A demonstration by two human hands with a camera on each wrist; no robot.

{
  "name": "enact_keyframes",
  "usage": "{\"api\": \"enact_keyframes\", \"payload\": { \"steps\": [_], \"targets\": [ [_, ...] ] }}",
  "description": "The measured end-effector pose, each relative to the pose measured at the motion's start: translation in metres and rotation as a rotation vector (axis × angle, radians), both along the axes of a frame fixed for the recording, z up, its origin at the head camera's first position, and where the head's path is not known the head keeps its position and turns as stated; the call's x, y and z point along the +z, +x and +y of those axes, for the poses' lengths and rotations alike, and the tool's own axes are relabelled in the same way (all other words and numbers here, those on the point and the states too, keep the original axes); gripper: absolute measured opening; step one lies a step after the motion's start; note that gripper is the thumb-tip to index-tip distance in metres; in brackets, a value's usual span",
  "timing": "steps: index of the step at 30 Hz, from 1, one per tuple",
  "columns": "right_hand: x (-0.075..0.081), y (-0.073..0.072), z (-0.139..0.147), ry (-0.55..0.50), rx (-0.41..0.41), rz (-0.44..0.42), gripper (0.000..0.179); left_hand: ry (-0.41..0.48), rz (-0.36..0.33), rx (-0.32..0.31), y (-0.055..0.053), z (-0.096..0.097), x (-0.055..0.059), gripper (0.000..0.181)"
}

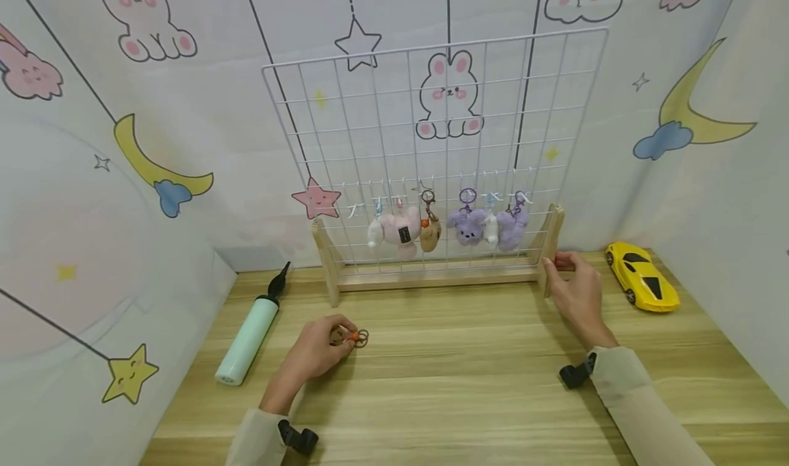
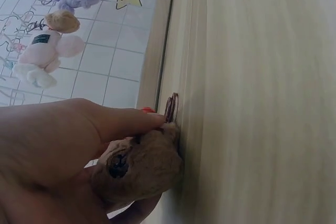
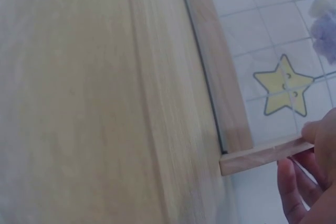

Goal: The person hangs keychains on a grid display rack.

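Note:
My left hand (image 1: 314, 348) pinches a brown plush keychain (image 2: 147, 163) just at the tabletop. Its metal rings (image 1: 361, 338) stick out past the fingertips, beside a small orange part. At the other side, my right hand (image 1: 579, 291) grips the right wooden post (image 3: 262, 157) of a display rack, thumb on one face and fingers on the other. White wire grid (image 1: 264, 68) rises from this rack. From its hooks hang a pink plush keychain (image 1: 394, 229), a brown one (image 1: 431, 236), two purple ones (image 1: 467, 227) and small white ones (image 1: 374, 233).
A mint-green hand pump (image 1: 249, 339) with a black nozzle lies on the wooden table (image 1: 444, 390) at the left. Toward the back right sits a yellow toy car (image 1: 642, 277). Cartoon-printed fabric (image 1: 203, 109) walls the table in at the back and sides.

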State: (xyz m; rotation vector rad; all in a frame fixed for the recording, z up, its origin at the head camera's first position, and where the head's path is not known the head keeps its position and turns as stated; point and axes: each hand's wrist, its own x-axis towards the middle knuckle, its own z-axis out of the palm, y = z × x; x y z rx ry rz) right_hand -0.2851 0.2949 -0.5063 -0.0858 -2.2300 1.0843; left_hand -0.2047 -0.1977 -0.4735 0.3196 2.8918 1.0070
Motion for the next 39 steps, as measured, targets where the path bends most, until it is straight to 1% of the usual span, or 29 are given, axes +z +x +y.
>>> {"api": "enact_keyframes", "payload": {
  "steps": [4,6,9,12,17,20,24,27,28,30,32,34,37,39],
  "targets": [
    [0.001,0.000,0.001,0.004,-0.001,0.012,0.032,-0.034,0.027,0.018,-0.004,0.003,0.000,0.006],
    [0.001,0.000,0.001,0.005,-0.001,0.019,0.031,-0.044,0.043,0.021,-0.005,0.003,0.000,0.006],
    [0.002,0.000,0.000,0.006,0.003,0.025,0.030,-0.027,0.051,0.031,-0.007,0.005,0.000,0.008],
    [0.002,0.000,0.000,0.009,0.003,0.028,0.030,0.025,0.046,0.049,-0.009,0.007,0.001,0.010],
    [0.002,0.001,-0.001,0.011,0.001,0.014,0.031,0.143,0.079,0.072,-0.016,0.011,0.001,0.011],
    [0.001,0.002,-0.001,0.008,0.002,0.002,0.031,0.252,0.091,0.078,-0.019,0.013,0.003,0.013],
    [0.000,0.002,0.000,0.007,0.003,0.006,0.032,0.421,0.073,0.086,-0.019,0.014,0.009,0.023],
    [0.001,0.001,0.000,0.009,0.001,0.010,0.032,0.525,0.058,0.098,-0.020,0.015,0.015,0.024],
    [0.001,0.001,-0.001,0.009,0.002,0.010,0.032,0.556,0.056,0.111,-0.020,0.015,0.017,0.024],
    [0.001,0.001,-0.001,0.009,0.002,0.010,0.032,0.602,0.065,0.130,-0.020,0.017,0.020,0.024],
    [0.001,0.001,-0.001,0.009,0.004,0.009,0.032,0.634,0.093,0.144,-0.022,0.019,0.022,0.025],
    [0.002,0.001,-0.001,0.008,0.004,0.008,0.032,0.668,0.126,0.151,-0.023,0.021,0.023,0.030],
    [0.002,0.001,-0.001,0.007,0.001,0.007,0.031,0.719,0.166,0.136,-0.025,0.024,0.025,0.037],
    [0.002,0.002,-0.002,0.005,-0.001,0.008,0.030,0.753,0.177,0.127,-0.026,0.026,0.027,0.036]
  ]
}}
